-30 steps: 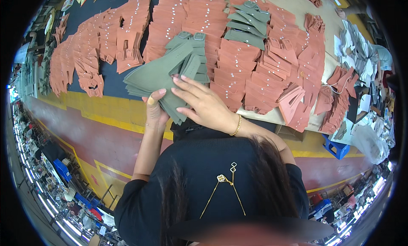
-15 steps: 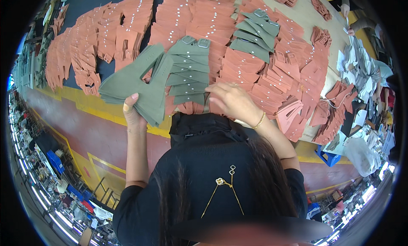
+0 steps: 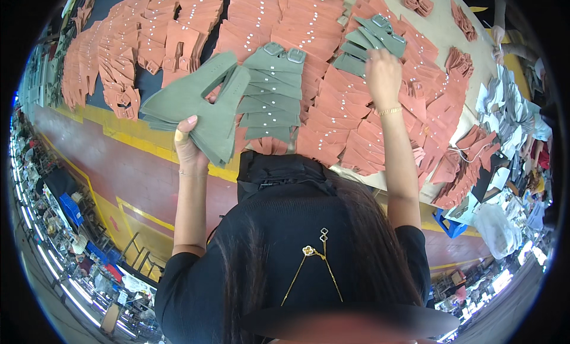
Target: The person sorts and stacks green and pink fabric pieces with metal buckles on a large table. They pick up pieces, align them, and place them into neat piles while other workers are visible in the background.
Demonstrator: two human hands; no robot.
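Observation:
My left hand (image 3: 191, 148) grips a thick stack of flat grey-green V-shaped cut pieces (image 3: 205, 109), thumb on top and the other fingers hidden beneath. Just right of that stack lies an overlapping row of green pieces (image 3: 271, 91) with small white tags and two buckles at its far end. Farther right, my right hand (image 3: 385, 76) reaches over another fanned pile of green buckled pieces (image 3: 353, 50). Its fingers are bent and drawn together at the pile's near edge, covering part of it. What lies between the fingertips is mostly hidden.
Overlapping rows of orange-brown cut pieces (image 3: 249, 23) with white tags cover much of the table. Small orange bundles (image 3: 417, 2) lie at the far right. Beyond the right edge are a blue stool (image 3: 449, 224), a clear plastic bag (image 3: 497, 231) and another person's hand (image 3: 497, 34).
My right hand has moved away from the middle green row, far and to the right, onto the other green pile. The left hand keeps its stack in nearly the same place.

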